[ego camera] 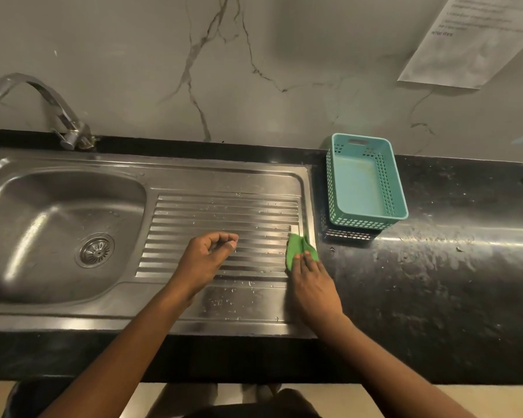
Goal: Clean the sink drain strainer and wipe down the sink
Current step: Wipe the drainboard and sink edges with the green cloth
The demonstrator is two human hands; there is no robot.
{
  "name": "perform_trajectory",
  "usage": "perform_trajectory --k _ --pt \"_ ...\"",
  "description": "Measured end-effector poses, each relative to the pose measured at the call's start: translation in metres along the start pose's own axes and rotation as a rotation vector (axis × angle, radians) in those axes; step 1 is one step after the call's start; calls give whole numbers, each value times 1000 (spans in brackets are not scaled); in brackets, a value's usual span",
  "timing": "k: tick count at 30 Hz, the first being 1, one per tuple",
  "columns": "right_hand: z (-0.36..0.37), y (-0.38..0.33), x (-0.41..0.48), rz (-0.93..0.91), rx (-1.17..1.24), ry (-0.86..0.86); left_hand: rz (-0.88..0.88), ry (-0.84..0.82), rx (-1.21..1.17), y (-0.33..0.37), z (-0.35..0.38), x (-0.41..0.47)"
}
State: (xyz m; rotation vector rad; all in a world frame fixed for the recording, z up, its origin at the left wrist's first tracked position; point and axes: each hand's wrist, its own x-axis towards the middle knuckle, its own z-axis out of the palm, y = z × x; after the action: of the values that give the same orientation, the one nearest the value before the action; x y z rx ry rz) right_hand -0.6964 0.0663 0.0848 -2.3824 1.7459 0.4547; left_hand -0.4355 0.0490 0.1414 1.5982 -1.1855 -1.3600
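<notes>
A steel sink [58, 188] with a ribbed draining board [224, 212] fills the left and middle of the counter. The round drain strainer [95, 250] sits in the bowl's bottom. A small green cloth [298, 247] lies at the draining board's right edge, and my right hand [313, 285] presses its fingertips flat on the cloth's near part. My left hand [207, 256] hovers over the ribs to the left of the cloth, fingers loosely curled and holding nothing. Water drops dot the board.
A chrome tap [43, 98] stands at the back left. A teal plastic basket [364, 182] rests on the black counter [435, 267] just right of the sink. A printed sheet [471, 37] hangs on the marble wall. The counter's front edge runs across the bottom.
</notes>
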Motion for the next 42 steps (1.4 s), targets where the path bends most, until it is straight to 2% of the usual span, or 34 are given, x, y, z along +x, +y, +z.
perform_trajectory --k 3,10,15,18,22,24,29,37,39,42 --pt "15 -13 -33 57 136 40 4 -56 23 -5 -10 5" --pt "27 -74 -73 329 534 160 51 -210 91 -14 -46 18" --pt "12 -146 -62 414 599 257 80 -261 128 -36 -85 18" --pt "3 -195 -46 345 637 237 71 -238 125 -47 -106 13" --pt "-6 -279 -17 29 658 133 48 -172 61 -52 -127 6" --pt "-8 -295 -11 -38 671 113 40 -128 51 -51 -133 4" --pt "-2 -237 -43 -209 608 157 36 -7 38 -49 -142 -3" --pt "11 -74 -104 142 444 180 -10 101 6 -59 -155 -18" --pt "17 -64 -108 196 439 207 -13 102 -2 -60 -156 -22" --pt "23 -88 -101 334 519 275 -25 103 -15 -63 -162 -25"
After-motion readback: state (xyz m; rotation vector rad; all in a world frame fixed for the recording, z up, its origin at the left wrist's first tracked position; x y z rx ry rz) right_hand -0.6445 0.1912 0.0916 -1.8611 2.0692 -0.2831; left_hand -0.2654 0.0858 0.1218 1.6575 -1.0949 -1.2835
